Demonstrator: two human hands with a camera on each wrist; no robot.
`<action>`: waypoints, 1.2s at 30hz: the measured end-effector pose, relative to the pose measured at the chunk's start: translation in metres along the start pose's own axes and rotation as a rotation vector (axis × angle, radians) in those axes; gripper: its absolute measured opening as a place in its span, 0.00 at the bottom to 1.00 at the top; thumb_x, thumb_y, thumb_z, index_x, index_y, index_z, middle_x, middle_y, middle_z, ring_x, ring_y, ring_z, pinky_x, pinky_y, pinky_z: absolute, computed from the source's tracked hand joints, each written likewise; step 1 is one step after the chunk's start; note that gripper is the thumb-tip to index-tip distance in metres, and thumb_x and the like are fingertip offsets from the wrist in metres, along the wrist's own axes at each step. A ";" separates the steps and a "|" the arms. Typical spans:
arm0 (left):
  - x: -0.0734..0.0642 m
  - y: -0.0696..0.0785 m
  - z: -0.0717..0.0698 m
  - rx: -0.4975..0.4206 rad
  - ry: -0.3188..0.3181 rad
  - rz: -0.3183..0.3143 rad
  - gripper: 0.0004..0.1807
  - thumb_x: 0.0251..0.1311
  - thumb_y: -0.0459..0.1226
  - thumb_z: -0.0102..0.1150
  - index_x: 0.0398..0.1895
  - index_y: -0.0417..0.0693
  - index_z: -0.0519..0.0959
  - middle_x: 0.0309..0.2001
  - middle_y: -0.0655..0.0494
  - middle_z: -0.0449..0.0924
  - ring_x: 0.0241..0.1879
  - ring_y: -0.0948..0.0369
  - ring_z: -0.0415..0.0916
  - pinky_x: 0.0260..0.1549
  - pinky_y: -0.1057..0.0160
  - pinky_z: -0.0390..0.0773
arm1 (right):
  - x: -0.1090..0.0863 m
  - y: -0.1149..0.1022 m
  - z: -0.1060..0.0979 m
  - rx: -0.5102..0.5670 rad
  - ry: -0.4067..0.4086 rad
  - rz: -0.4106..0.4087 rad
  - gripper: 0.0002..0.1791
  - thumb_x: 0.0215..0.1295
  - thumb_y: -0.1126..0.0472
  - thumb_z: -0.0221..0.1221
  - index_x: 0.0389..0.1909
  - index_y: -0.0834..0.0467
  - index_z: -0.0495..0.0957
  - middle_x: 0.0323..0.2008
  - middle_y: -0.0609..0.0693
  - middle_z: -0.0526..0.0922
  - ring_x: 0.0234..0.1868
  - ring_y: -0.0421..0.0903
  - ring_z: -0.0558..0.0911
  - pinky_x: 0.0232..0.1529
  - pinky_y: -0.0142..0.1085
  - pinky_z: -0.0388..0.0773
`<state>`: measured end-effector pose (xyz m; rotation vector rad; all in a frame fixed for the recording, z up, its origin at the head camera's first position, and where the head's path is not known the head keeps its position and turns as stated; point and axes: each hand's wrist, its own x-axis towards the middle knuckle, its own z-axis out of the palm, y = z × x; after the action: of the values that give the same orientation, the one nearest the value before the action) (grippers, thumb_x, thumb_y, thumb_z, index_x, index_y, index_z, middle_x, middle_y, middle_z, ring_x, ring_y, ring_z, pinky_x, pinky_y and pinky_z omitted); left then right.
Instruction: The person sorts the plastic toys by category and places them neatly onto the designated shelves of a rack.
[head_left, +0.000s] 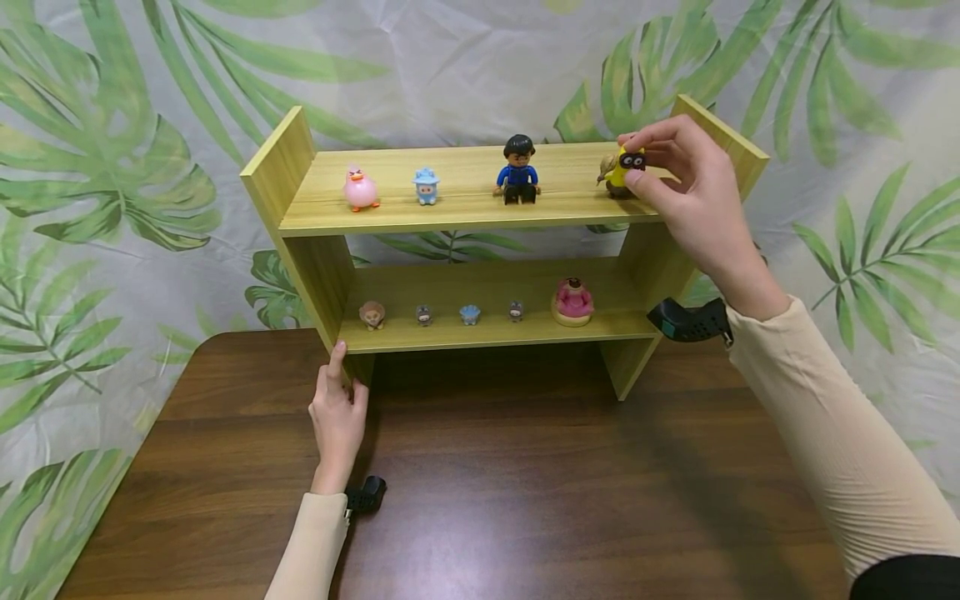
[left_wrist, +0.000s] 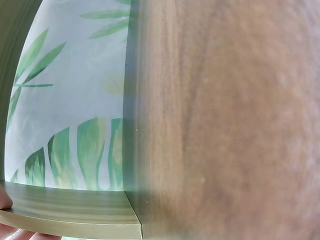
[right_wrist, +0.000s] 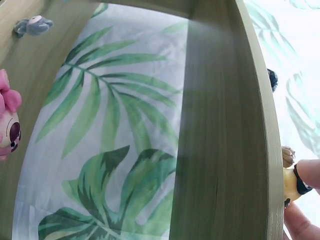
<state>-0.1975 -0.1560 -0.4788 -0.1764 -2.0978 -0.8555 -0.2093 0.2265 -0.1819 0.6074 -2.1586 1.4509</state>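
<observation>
My right hand (head_left: 697, 179) pinches a small yellow figurine (head_left: 618, 172) with a black eye mask between thumb and fingers, at the right end of the upper shelf board. A brownish piece sticks out at the figurine's left side. In the right wrist view the figurine (right_wrist: 291, 185) shows partly behind the board's edge, fingertips around it. My left hand (head_left: 339, 417) grips the lower left side panel of the wooden shelf (head_left: 450, 218); in the left wrist view, thumb and fingers (left_wrist: 30, 235) lie on opposite faces of that panel (left_wrist: 75, 212).
Along the upper board stand a pink duck (head_left: 362, 190), a blue-hatted figurine (head_left: 426, 187) and a seated black-haired toy figure (head_left: 517, 171). Below are a brown figurine (head_left: 372, 315), several tiny grey and blue ones, and a pink bear (head_left: 573, 302). The shelf stands on a brown table (head_left: 480, 483).
</observation>
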 end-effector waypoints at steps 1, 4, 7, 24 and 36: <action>0.000 0.000 0.000 0.001 0.000 0.000 0.45 0.53 0.20 0.51 0.70 0.67 0.55 0.29 0.47 0.62 0.19 0.60 0.54 0.17 0.58 0.56 | -0.001 0.000 0.000 0.003 0.002 0.002 0.11 0.64 0.69 0.57 0.48 0.61 0.75 0.55 0.56 0.75 0.55 0.47 0.74 0.49 0.34 0.72; 0.000 0.000 0.000 0.002 0.000 0.001 0.45 0.53 0.20 0.51 0.70 0.67 0.55 0.29 0.47 0.62 0.19 0.60 0.54 0.16 0.59 0.55 | -0.002 0.000 -0.001 0.018 0.014 0.007 0.12 0.64 0.69 0.57 0.49 0.60 0.75 0.54 0.55 0.75 0.55 0.47 0.73 0.49 0.33 0.72; 0.000 0.000 0.000 0.000 -0.001 0.002 0.44 0.54 0.20 0.51 0.70 0.67 0.55 0.29 0.47 0.62 0.19 0.59 0.54 0.17 0.58 0.56 | -0.005 0.000 -0.003 0.088 0.035 0.012 0.13 0.62 0.70 0.58 0.48 0.60 0.76 0.52 0.55 0.74 0.55 0.48 0.73 0.49 0.33 0.71; -0.001 0.001 -0.001 -0.006 -0.006 -0.005 0.44 0.55 0.20 0.51 0.70 0.68 0.56 0.28 0.46 0.61 0.18 0.59 0.53 0.16 0.57 0.56 | -0.036 0.008 -0.011 0.401 0.154 -0.052 0.12 0.58 0.78 0.58 0.43 0.69 0.75 0.47 0.61 0.78 0.52 0.54 0.76 0.50 0.32 0.73; -0.001 0.004 -0.003 -0.009 -0.011 -0.007 0.45 0.56 0.20 0.51 0.71 0.70 0.54 0.29 0.45 0.62 0.18 0.58 0.53 0.16 0.57 0.56 | -0.072 0.014 -0.012 0.379 0.119 -0.080 0.13 0.59 0.79 0.55 0.46 0.73 0.74 0.48 0.62 0.79 0.50 0.53 0.77 0.50 0.33 0.73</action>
<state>-0.1937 -0.1544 -0.4760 -0.1789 -2.1060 -0.8702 -0.1588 0.2498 -0.2313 0.7077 -1.7600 1.8177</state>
